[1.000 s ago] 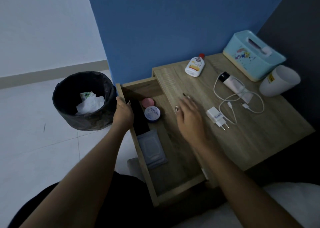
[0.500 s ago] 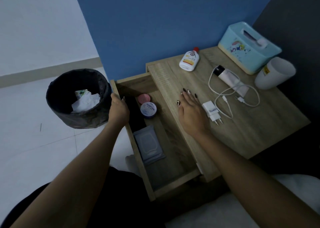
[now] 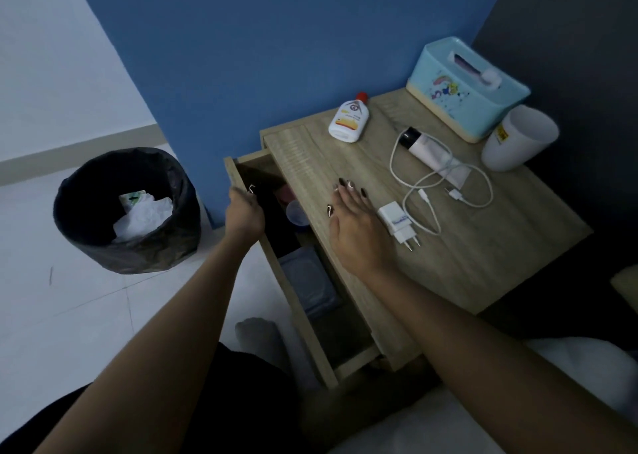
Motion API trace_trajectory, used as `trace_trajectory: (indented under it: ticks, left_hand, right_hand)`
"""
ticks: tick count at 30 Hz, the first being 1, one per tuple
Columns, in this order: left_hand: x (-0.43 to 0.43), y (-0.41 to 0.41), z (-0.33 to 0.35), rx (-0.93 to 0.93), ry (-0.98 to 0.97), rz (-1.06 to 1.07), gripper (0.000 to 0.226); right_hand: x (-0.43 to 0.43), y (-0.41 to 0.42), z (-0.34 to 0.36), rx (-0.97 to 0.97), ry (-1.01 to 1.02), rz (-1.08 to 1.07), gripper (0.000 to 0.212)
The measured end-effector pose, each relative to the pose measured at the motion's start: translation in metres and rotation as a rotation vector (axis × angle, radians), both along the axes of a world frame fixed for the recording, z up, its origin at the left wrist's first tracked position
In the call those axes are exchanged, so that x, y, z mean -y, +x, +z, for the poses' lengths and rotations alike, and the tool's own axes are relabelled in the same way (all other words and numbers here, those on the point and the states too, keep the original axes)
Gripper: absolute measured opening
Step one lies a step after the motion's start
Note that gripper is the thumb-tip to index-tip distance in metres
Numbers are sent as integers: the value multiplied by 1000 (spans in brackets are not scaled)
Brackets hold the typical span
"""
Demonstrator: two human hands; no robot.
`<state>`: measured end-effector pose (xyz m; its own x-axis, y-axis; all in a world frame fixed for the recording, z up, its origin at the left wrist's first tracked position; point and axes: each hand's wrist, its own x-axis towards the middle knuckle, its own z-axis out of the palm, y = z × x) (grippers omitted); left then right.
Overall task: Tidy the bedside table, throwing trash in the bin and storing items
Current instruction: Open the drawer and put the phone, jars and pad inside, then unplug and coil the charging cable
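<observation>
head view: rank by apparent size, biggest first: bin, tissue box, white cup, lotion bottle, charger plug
1. bin
2. tissue box
3. white cup
4. lotion bottle and charger plug: they look alike, and the plug is nearer the camera, so unranked.

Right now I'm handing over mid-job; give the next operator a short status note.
Left hand: gripping the front edge of the half-open drawer.
Right hand: flat on the table top, empty, beside the charger.
Done: trash is in the bin; some items sit in the drawer.
Left: charger, cable, tube, lotion bottle.
</observation>
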<state>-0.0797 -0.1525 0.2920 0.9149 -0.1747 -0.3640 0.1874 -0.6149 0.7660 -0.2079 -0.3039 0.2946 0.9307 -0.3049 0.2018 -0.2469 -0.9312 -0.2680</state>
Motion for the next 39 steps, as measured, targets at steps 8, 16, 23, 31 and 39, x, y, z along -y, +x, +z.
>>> trace_trajectory:
  ticks: [8,16,23,31,39]
  left_hand:
    - [56,6,7,-91,-165,60,48]
    - [84,7,5,-90,-142,37,61]
    - [83,10,2,-46,-105,-2,55]
    - [79,16,-4,-90,-130,-37,61]
    - [80,16,-4,-92,-96,-36,62]
  right_hand:
    - [0,0,0,51,-8,-6,49]
    - [0,0,1,66,-22,-11,46]
    - [0,0,1,60,-18,-17,48]
    - [1,0,-2,66,-33,-11,47]
    - [2,0,0,66,-15,-21,41]
